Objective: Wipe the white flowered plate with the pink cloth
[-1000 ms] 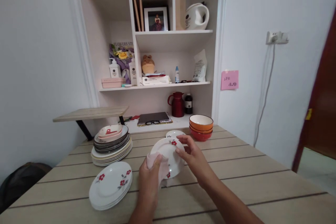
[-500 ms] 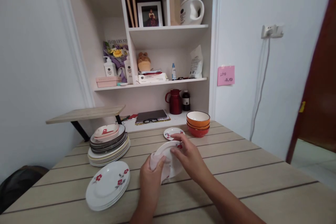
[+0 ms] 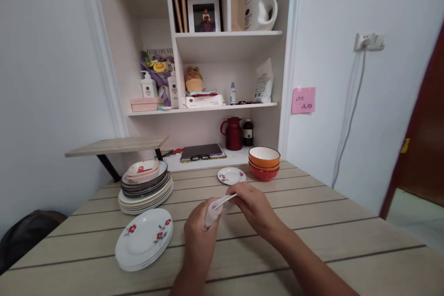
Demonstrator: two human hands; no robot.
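A white plate (image 3: 225, 200) is held above the table between my hands, turned nearly edge-on so that its face hardly shows. My left hand (image 3: 200, 227) is closed on a pale pink cloth (image 3: 212, 214), which is folded around the plate's left edge. At the other edge, my right hand (image 3: 252, 204) grips the plate, its fingertips partly hidden. To the left lies a stack of white plates (image 3: 144, 239) with red flowers. Beyond my hands a small flowered plate (image 3: 231, 175) lies flat on the table.
Stacked orange and red bowls (image 3: 264, 164) stand at the back right. A taller pile of plates (image 3: 145, 192), topped by pink-rimmed dishes (image 3: 143, 171), is at the back left near a raised wooden shelf (image 3: 116, 145). Behind the slatted table (image 3: 312, 249), a red jug (image 3: 233, 134) stands in the cabinet.
The plate has tipped from showing its flowered face to nearly edge-on. My right hand has turned over its edge, and the cloth has moved with my left hand. The view has shifted slightly.
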